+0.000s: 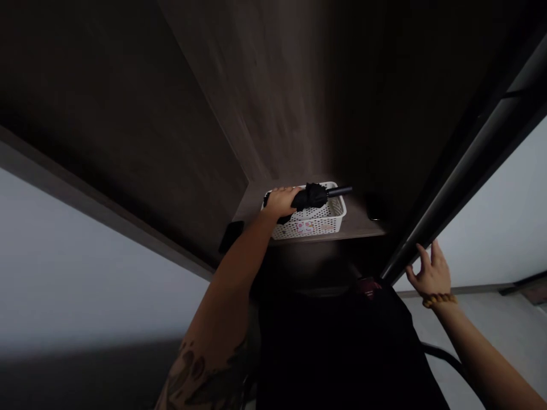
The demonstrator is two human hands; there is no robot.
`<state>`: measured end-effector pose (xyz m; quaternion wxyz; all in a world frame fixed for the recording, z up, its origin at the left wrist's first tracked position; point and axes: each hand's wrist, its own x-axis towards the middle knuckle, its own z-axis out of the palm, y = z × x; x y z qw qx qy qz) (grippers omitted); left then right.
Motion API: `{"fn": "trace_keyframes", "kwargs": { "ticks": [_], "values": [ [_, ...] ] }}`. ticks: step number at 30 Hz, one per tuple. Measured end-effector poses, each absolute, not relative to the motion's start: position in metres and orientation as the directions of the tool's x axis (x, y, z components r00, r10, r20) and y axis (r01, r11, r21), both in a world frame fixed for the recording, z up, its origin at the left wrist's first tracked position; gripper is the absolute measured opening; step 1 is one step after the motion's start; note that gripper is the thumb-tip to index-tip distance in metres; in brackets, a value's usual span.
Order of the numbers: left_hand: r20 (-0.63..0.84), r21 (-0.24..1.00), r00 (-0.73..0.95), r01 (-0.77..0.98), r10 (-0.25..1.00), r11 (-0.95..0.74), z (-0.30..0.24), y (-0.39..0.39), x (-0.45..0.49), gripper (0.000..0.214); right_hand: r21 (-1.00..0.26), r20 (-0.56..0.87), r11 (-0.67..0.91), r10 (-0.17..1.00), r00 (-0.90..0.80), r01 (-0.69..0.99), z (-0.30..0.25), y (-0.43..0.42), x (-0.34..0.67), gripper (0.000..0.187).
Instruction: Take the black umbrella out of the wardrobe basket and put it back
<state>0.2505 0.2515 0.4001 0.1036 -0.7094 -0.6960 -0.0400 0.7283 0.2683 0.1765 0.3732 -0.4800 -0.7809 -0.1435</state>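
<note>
My left hand (282, 202) is wrapped round a folded black umbrella (311, 196). The umbrella lies lengthwise over a white perforated plastic basket (307, 229), its dark handle reaching past the basket's right rim. Colourful stickers show on the basket's front wall. Whether the umbrella rests on the rim or is held just above it, I cannot tell. Off to the right, my right hand (431, 273), with a beaded bracelet at the wrist, has its fingers apart by the edge of a dark door or panel (453, 188). It holds nothing.
The basket stands on a brown wooden shelf (361, 225) inside a deep, dim cabinet. A dark flat object (231, 236) lies at the shelf's left, and another dark object (375, 208) sits at its right. Wooden side walls (128, 125) close in on the left.
</note>
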Motion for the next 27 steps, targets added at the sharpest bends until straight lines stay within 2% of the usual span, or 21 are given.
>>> {"fn": "trace_keyframes", "kwargs": {
  "ticks": [4,8,12,15,17,18,22,27],
  "values": [
    [0.091,-0.071,0.046,0.997,0.995,-0.04,0.383,0.272,0.235,0.073,-0.153,0.786,0.545,0.573,-0.233,0.825,0.195,0.258,0.695,0.053],
    [-0.039,-0.032,0.04,0.999,0.998,-0.041,0.359,0.28,0.223,0.078,-0.183,0.771,0.735,0.519,-0.369,0.653,0.232,0.253,0.639,0.049],
    [-0.021,-0.022,-0.009,1.0,1.0,0.009,0.35,0.271,0.214,0.072,-0.226,0.717,0.787,0.533,-0.449,0.574,0.268,0.268,0.574,0.05],
    [0.168,-0.01,-0.141,0.989,0.976,0.145,0.36,0.249,0.21,0.063,-0.211,0.667,0.762,0.57,-0.48,0.613,0.292,0.289,0.528,0.06],
    [0.284,0.018,-0.28,0.958,0.917,0.286,0.365,0.233,0.208,0.065,-0.194,0.616,0.703,0.631,-0.473,0.684,0.306,0.302,0.499,0.072],
    [0.283,0.034,-0.34,0.938,0.897,0.345,0.365,0.225,0.207,0.069,-0.195,0.576,0.665,0.673,-0.465,0.721,0.312,0.307,0.486,0.077],
    [0.097,0.074,-0.445,0.895,0.89,0.439,0.352,0.215,0.205,0.082,-0.233,0.374,0.52,0.828,-0.418,0.822,0.322,0.322,0.443,0.079],
    [0.102,0.123,-0.47,0.88,0.877,0.458,0.338,0.241,0.188,0.086,-0.211,0.274,0.456,0.877,-0.396,0.864,0.321,0.343,0.414,0.08]
  ]
}}
